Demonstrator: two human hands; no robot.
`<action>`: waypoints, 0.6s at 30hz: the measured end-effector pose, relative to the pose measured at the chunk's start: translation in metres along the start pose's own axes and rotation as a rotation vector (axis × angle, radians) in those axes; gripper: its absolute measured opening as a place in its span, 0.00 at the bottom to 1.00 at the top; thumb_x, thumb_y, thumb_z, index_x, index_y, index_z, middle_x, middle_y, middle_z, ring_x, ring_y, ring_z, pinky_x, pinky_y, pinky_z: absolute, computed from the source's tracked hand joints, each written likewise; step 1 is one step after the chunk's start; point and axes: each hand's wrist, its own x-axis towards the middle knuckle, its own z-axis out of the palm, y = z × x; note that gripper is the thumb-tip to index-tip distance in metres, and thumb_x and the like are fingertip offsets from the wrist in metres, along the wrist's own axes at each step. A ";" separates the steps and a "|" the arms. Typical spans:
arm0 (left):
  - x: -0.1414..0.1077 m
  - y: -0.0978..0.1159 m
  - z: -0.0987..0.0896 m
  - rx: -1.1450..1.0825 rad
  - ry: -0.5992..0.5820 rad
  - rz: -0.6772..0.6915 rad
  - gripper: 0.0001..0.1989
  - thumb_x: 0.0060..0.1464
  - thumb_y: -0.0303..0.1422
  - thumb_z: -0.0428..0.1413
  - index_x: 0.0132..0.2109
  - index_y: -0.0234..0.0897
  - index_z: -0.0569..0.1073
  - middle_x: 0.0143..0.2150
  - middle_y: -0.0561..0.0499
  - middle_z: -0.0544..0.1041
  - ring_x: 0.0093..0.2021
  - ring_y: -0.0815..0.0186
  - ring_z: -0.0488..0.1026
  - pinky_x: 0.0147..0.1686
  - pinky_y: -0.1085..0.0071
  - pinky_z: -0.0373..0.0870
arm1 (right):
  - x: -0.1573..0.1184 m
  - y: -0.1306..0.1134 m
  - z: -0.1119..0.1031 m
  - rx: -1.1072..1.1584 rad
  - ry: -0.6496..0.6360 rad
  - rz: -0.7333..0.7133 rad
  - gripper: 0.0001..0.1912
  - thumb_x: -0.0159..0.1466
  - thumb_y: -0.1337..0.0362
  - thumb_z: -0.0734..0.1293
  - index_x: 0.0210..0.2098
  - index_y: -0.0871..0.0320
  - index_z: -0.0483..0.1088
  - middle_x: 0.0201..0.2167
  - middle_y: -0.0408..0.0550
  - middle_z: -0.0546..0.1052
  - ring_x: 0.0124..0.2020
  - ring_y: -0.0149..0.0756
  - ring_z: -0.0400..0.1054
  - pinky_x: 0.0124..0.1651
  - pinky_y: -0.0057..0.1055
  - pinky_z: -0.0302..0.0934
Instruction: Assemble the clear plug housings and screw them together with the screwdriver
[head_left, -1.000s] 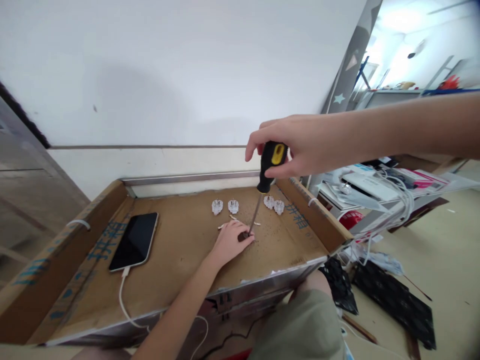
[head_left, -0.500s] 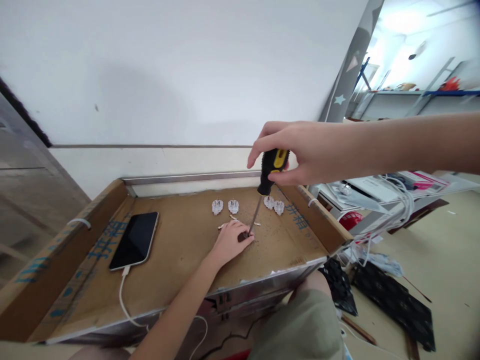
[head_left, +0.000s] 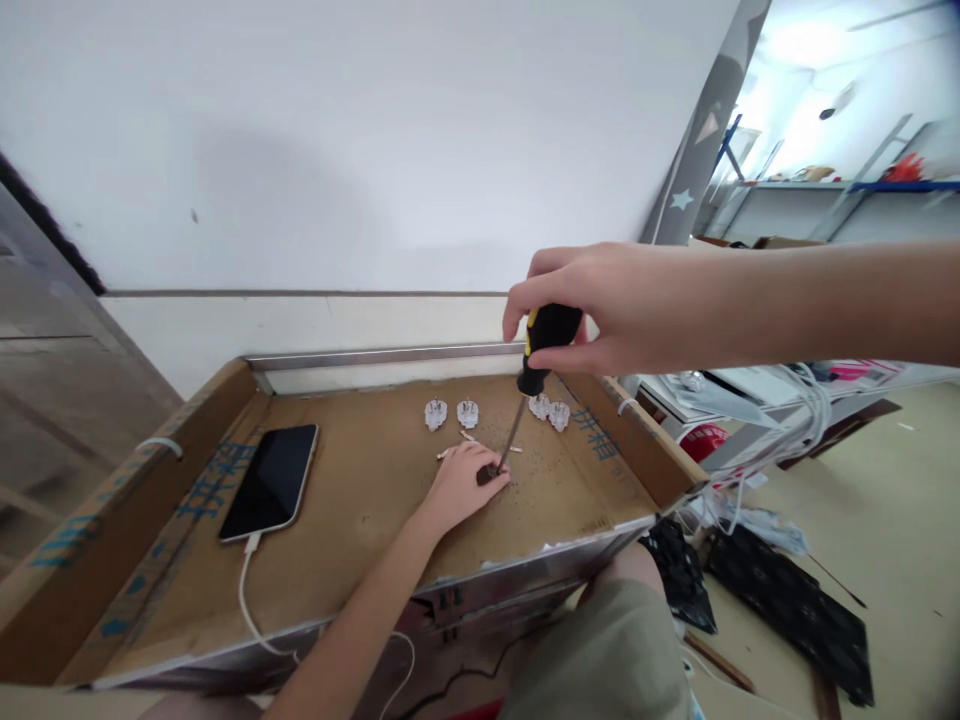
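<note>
My right hand (head_left: 574, 305) is closed around the black and yellow handle of a screwdriver (head_left: 531, 380), which leans slightly with its shaft pointing down. The tip of the shaft meets a small dark part (head_left: 487, 474) on the cardboard. My left hand (head_left: 463, 482) rests low on the cardboard and pinches that dark part between thumb and fingers, hiding much of it. Just beyond the left hand lie small pale strips (head_left: 469, 437). Clear plug pieces with metal pins stand farther back, two at the left (head_left: 436, 414) and two at the right (head_left: 557, 415).
A cardboard-lined tray (head_left: 360, 520) with raised sides holds the work. At its left lies a phone (head_left: 270, 482) with a white cable (head_left: 244, 590). A white wall rises behind. To the right are a cluttered shelf (head_left: 720, 400) and black packages (head_left: 787, 610) on the floor.
The screwdriver handle has turned in my right hand, its yellow patch now facing left. My right hand has shifted very slightly right; my left hand stays in place.
</note>
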 end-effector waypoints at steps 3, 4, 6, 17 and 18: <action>0.000 0.000 0.000 0.000 -0.001 -0.025 0.07 0.54 0.39 0.55 0.35 0.41 0.74 0.38 0.52 0.77 0.44 0.61 0.68 0.45 0.64 0.61 | -0.004 -0.003 -0.003 0.062 -0.008 0.053 0.16 0.56 0.61 0.64 0.45 0.52 0.69 0.42 0.47 0.69 0.33 0.31 0.64 0.32 0.28 0.54; 0.000 -0.001 0.000 -0.002 -0.001 -0.034 0.07 0.53 0.39 0.56 0.36 0.41 0.74 0.38 0.53 0.76 0.44 0.60 0.68 0.45 0.63 0.60 | -0.005 -0.004 -0.006 0.071 -0.011 0.080 0.16 0.55 0.62 0.65 0.44 0.52 0.70 0.41 0.46 0.70 0.33 0.32 0.65 0.32 0.28 0.54; -0.001 -0.001 0.000 -0.010 -0.003 -0.038 0.06 0.53 0.38 0.56 0.36 0.42 0.74 0.38 0.53 0.77 0.44 0.60 0.68 0.45 0.63 0.60 | -0.008 -0.004 -0.011 0.061 -0.008 0.153 0.14 0.54 0.63 0.66 0.41 0.52 0.71 0.41 0.46 0.70 0.33 0.32 0.65 0.32 0.29 0.55; -0.001 0.000 0.000 -0.009 0.043 0.029 0.04 0.55 0.35 0.54 0.35 0.42 0.73 0.37 0.55 0.77 0.43 0.63 0.69 0.46 0.65 0.60 | -0.009 0.013 0.011 0.084 0.040 0.094 0.14 0.56 0.61 0.63 0.43 0.52 0.68 0.42 0.46 0.67 0.29 0.29 0.62 0.31 0.30 0.55; -0.002 0.000 0.000 -0.003 0.043 0.030 0.04 0.55 0.35 0.54 0.35 0.42 0.73 0.37 0.55 0.76 0.43 0.63 0.69 0.45 0.65 0.60 | -0.009 0.013 0.015 0.091 0.029 0.089 0.14 0.56 0.61 0.63 0.43 0.52 0.67 0.42 0.47 0.67 0.29 0.29 0.62 0.31 0.29 0.55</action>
